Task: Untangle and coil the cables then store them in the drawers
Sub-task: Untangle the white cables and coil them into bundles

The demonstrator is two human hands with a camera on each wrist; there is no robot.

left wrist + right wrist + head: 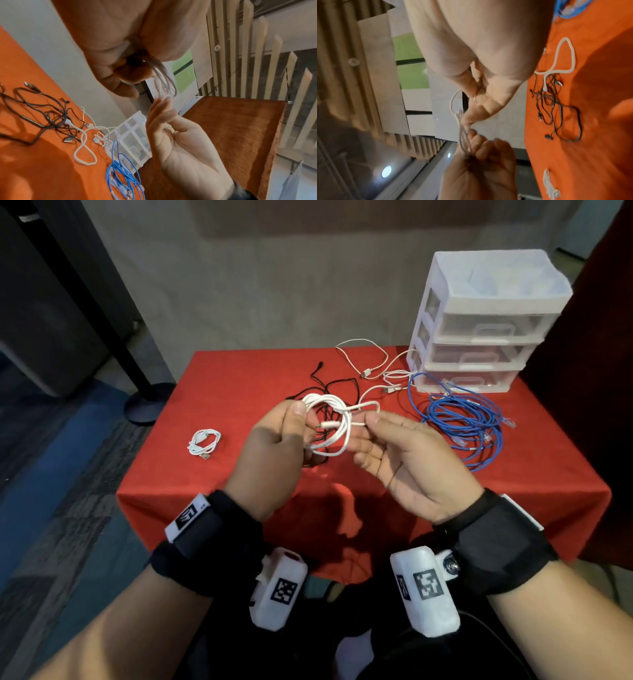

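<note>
A white cable (327, 419) wound into a coil hangs above the red table (212, 474). My left hand (294, 419) grips the coil's left side with thumb on top; the left wrist view shows the strands (164, 81) leaving my curled fingers. My right hand (370, 426) pinches the cable's free tail between thumb and forefinger, its other fingers spread. The tail's plug (329, 424) pokes across the coil. A clear three-drawer unit (479, 330) stands at the back right, all drawers closed.
A small coiled white cable (204, 441) lies on the left. A black tangle (329, 390) sits under my hands. Loose white cables (370, 361) lie by the drawer unit, and a blue cable bundle (466, 422) in front of it. A black stand pole (102, 313) rises off the table's left.
</note>
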